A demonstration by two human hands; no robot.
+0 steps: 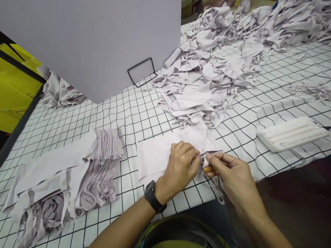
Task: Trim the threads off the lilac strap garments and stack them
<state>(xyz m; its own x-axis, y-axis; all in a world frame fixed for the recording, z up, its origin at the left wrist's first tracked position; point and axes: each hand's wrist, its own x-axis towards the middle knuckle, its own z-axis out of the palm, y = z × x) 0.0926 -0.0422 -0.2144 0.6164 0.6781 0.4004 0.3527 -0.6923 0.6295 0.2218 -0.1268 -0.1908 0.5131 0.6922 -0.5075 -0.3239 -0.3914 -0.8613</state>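
Note:
A pale lilac garment piece [155, 155] lies spread on the table in front of me, with thin straps [219, 194] hanging down by its right end. My left hand [181, 165], a black watch on its wrist, is closed on that piece, fingertips pinching its right edge. Close beside it, my right hand [227, 168] pinches a small folded bit of the same cloth between thumb and fingers. A thin dark pointed thing [213, 151] shows just above the right fingertips, with an orange-yellow bit below; what these are I cannot make out.
Stacked matching pieces [108, 148] with straps lie at left. A loose heap of lilac cloth [199, 89] stretches to the back right. A white case [292, 134] rests near the right edge. A grey panel [103, 41] with a black wire stand [142, 63] rises behind. Checked cloth covers the table.

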